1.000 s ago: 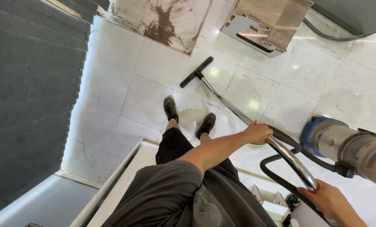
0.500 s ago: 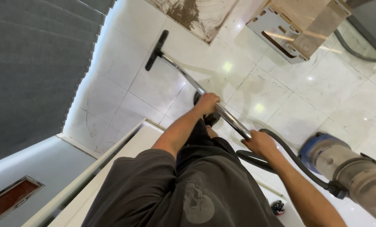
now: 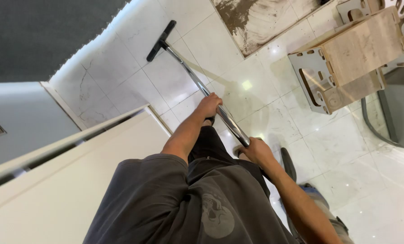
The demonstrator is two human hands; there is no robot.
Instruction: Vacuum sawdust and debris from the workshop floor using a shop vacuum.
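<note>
— Head view: where does the vacuum tube point(image 3: 197, 79) lie?
— It runs from the frame's middle up to the upper left, ending in a flat black floor nozzle point(image 3: 161, 34) on the tiled floor point(image 3: 274, 122). Both hands are clenched around it: the left hand point(image 3: 209, 105) higher up the shiny metal, the right hand point(image 3: 255, 151) at its lower end.
— And the surroundings?
— Glossy white marble-like tiles, a brown-stained mat point(image 3: 256, 20) at the top, a plywood box point(image 3: 346, 58) with cut-out holes at upper right, a grey canister point(image 3: 321, 208) near the bottom right.
</note>
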